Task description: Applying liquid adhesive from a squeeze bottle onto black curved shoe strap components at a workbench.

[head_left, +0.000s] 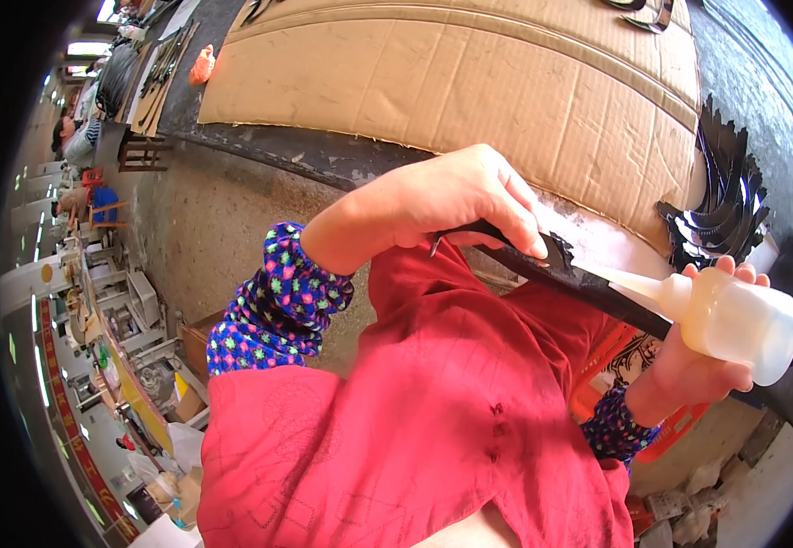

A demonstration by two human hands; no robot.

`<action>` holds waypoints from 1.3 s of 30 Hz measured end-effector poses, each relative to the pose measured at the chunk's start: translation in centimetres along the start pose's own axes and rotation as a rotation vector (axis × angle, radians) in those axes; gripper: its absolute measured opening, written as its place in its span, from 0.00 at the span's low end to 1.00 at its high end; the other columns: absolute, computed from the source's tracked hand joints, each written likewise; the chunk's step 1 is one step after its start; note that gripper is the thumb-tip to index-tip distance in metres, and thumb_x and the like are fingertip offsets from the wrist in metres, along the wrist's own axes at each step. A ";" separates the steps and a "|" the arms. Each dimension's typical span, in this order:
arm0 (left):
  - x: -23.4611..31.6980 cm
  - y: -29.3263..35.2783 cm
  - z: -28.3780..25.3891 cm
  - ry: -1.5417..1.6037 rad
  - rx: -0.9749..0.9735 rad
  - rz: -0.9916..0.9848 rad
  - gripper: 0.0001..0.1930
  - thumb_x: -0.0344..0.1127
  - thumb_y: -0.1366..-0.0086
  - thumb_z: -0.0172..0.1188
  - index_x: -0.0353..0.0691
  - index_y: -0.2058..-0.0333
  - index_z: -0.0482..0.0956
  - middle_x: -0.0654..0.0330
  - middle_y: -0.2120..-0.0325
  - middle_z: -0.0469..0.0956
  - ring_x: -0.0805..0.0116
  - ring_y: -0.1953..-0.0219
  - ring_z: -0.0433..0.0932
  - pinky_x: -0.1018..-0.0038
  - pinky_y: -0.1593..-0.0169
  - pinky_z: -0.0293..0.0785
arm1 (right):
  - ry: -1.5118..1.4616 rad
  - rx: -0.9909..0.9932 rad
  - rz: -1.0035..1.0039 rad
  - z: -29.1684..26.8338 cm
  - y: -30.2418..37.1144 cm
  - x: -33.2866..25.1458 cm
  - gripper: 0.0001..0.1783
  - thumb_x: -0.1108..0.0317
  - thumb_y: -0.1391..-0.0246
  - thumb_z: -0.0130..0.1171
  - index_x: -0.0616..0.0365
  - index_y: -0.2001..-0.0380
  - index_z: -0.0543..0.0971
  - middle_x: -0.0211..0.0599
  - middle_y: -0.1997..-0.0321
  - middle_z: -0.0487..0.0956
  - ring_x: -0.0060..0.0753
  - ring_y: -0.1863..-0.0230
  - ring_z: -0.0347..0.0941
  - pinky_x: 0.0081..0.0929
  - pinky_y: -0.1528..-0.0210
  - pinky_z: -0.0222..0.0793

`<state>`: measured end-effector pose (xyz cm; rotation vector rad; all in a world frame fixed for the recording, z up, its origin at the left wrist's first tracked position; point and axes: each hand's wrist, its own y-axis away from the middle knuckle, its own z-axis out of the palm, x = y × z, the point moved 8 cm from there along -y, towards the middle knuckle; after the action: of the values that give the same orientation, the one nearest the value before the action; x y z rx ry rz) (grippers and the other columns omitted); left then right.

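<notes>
Pinched between the thumb and fingers of my left hand (pixel 469 201) is a black strip (pixel 620 306), which looks like leather. It slants down to the right over my lap, and a curled end shows left of my thumb. My right hand (pixel 698 365) is wrapped round a translucent squeeze bottle (pixel 748 324) with a pale yellowish liquid in it. The bottle lies tilted on its side, and its long pointed nozzle (pixel 620 279) points left to the strip near my left fingertips. Whether the tip touches the strip I cannot tell. Part of the strip is hidden behind the bottle.
A large cardboard sheet (pixel 442 82) covers much of the dark worktable (pixel 287 151). Black jagged-edged strips (pixel 720 201) are heaped at the right. An orange bag (pixel 202 66) sits at the table's left. Below the bottle hangs something red-orange (pixel 602 361). People and workbenches are far left.
</notes>
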<state>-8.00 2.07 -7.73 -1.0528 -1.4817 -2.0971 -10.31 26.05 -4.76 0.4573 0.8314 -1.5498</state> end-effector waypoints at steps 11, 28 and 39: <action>-1.6 0.0 -1.3 0.078 -0.026 0.108 0.11 0.31 0.57 0.63 0.30 0.73 0.79 0.59 0.79 0.76 0.77 0.74 0.72 0.83 0.67 0.65 | 0.105 0.120 0.044 -0.1 -0.1 0.5 0.52 0.47 0.71 0.68 0.64 0.47 0.54 0.43 0.49 0.60 0.49 0.46 0.56 0.48 0.50 0.61; -2.6 1.2 -2.8 0.212 -0.043 0.122 0.09 0.27 0.56 0.61 0.31 0.73 0.79 0.60 0.78 0.77 0.77 0.74 0.73 0.83 0.66 0.66 | 0.188 0.053 0.088 2.0 -0.4 2.4 0.49 0.46 0.68 0.65 0.62 0.48 0.54 0.43 0.50 0.60 0.47 0.47 0.57 0.46 0.49 0.59; -2.1 13.2 -19.6 0.382 0.616 0.410 0.12 0.36 0.42 0.54 0.34 0.64 0.69 0.65 0.83 0.70 0.81 0.83 0.67 0.87 0.81 0.61 | -0.072 0.058 0.086 -0.3 -2.6 3.2 0.43 0.54 0.58 0.60 0.63 0.45 0.51 0.45 0.44 0.57 0.45 0.40 0.50 0.43 0.42 0.50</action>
<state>-5.01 -21.17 -4.09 -0.6067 -1.4227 -1.3294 -13.43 24.03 -6.65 0.4713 0.7042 -1.5053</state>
